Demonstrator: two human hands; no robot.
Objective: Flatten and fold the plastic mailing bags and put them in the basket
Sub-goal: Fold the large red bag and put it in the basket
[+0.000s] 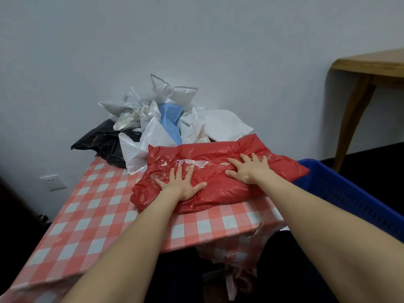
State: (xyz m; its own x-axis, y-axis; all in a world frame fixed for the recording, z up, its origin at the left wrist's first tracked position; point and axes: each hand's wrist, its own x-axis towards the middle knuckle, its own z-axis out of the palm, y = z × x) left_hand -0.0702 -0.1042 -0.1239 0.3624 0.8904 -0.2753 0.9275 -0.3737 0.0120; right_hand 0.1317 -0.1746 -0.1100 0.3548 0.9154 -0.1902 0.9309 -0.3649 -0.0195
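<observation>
Both hands lie spread flat on the red bag (218, 171): left hand (182, 184) near its left end, right hand (249, 169) toward its right. The bag's right corner overhangs the surface (91, 211) edge, touching the blue basket (349, 193). Unfolded bags (153, 119) crowd the far edge; the near-left checkered area lies open.

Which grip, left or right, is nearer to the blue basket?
Right. The right grip presses the red bag near the blue basket; the left grip presses the same bag further left, away from the basket.
</observation>
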